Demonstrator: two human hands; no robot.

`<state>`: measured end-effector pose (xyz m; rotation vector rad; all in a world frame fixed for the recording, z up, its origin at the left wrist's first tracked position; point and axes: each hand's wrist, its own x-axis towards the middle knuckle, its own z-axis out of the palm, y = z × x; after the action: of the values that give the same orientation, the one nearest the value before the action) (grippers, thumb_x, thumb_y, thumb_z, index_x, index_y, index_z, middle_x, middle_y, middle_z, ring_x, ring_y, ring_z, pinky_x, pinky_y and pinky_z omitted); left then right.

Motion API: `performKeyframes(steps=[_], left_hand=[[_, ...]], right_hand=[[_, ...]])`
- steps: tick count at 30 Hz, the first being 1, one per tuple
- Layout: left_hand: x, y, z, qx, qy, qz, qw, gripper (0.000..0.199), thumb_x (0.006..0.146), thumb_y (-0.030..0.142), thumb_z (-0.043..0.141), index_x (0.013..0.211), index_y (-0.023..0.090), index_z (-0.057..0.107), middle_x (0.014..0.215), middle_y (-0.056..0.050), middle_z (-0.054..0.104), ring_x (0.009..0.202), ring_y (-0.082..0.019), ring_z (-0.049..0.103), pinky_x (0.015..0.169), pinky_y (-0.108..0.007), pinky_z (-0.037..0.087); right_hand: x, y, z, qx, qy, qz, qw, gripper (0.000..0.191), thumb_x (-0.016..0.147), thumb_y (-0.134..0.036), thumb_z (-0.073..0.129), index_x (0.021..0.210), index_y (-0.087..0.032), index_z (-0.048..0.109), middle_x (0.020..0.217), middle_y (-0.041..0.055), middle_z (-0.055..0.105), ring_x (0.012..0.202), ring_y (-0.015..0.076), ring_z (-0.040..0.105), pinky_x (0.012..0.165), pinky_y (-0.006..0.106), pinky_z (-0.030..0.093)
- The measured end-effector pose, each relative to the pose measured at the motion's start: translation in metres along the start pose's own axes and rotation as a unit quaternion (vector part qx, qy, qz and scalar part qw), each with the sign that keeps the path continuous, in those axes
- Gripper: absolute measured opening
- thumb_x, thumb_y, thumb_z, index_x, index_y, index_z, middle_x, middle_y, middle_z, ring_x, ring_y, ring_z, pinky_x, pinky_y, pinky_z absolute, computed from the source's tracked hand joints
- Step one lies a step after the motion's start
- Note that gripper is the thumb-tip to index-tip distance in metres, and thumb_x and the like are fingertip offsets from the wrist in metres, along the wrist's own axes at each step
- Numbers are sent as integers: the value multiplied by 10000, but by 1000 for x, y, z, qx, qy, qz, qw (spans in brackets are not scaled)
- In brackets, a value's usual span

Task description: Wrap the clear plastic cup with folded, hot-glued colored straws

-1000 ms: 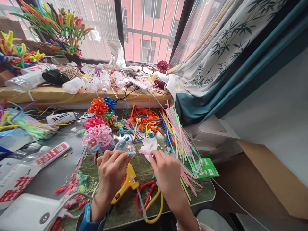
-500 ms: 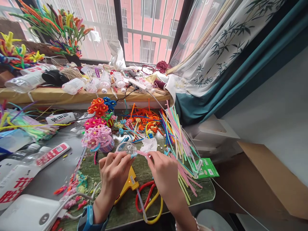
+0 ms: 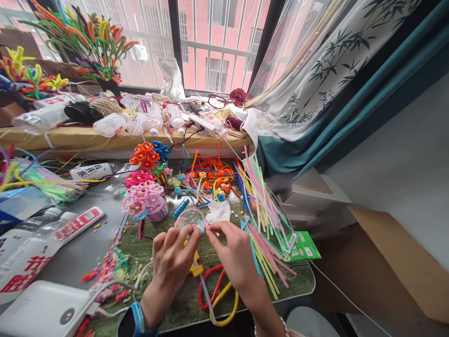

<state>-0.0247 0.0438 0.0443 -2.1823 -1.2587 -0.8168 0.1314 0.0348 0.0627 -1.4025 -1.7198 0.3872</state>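
My left hand (image 3: 177, 255) is closed, its fingertips pinching a small light-blue and pink pipe cleaner piece (image 3: 201, 225). From the other side, the thumb and forefinger of my right hand (image 3: 234, 248) pinch the same piece, so the hands nearly meet. Just behind them is a clear round plastic dish (image 3: 190, 215). Beneath my left hand lies a yellow glue gun (image 3: 196, 267), mostly covered, with a glue stick (image 3: 206, 295) out of its back. Red and yellow pipe cleaners (image 3: 229, 314) loop beside it.
Pipe cleaner flowers (image 3: 143, 194) stand behind my left hand. Loose pipe cleaners (image 3: 263, 196) spread at the right, near a green packet (image 3: 305, 245). A white power bank (image 3: 42, 309) with cables sits front left. White tissue (image 3: 218, 211) lies beyond the hands; bottles (image 3: 110, 125) crowd the sill.
My hands have drawn closer together, and the pink strand stretched between them no longer shows. My left hand has shifted right, covering more of the glue gun and uncovering a blue tube behind.
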Motion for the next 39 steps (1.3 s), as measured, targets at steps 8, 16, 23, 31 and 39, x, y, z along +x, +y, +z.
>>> performKeyframes(steps=[8, 16, 23, 31, 39], left_hand=[[1, 3, -2, 17, 14, 18, 1000, 150, 872, 89, 628, 913, 219, 690, 831, 15, 758, 719, -174, 582, 700, -341, 321], [-3, 3, -2, 27, 13, 23, 999, 149, 875, 87, 615, 944, 194, 694, 866, -10, 764, 747, -180, 595, 706, -349, 331], [-3, 4, 2, 26, 28, 29, 999, 149, 889, 82, 591, 928, 180, 696, 834, -15, 760, 714, -166, 596, 702, -344, 333], [-4, 2, 8, -10, 75, 42, 996, 136, 884, 68, 587, 918, 145, 694, 793, -28, 753, 685, -162, 571, 677, -334, 340], [-16, -2, 10, -44, 97, 63, 992, 178, 882, 34, 584, 994, 121, 691, 817, -28, 763, 710, -138, 577, 731, -307, 367]], right_hand=[[-3, -5, 6, 86, 25, 46, 995, 100, 850, -112, 637, 806, -190, 682, 800, 18, 727, 739, 153, 699, 696, 229, 539], [-4, -9, 13, 151, 56, 113, 980, 119, 837, -141, 652, 732, -179, 695, 727, 22, 707, 648, 159, 659, 622, 246, 516], [-8, -11, 22, 223, 73, 172, 957, 132, 839, -197, 644, 728, -162, 707, 725, 37, 704, 656, 164, 640, 654, 263, 516], [-7, -8, 25, 330, 39, 218, 918, 179, 820, -300, 680, 751, -138, 710, 731, 49, 694, 698, 177, 640, 704, 292, 522], [-4, -1, 25, 438, 6, 259, 861, 203, 728, -330, 774, 694, -136, 725, 690, 40, 704, 665, 155, 624, 683, 276, 512]])
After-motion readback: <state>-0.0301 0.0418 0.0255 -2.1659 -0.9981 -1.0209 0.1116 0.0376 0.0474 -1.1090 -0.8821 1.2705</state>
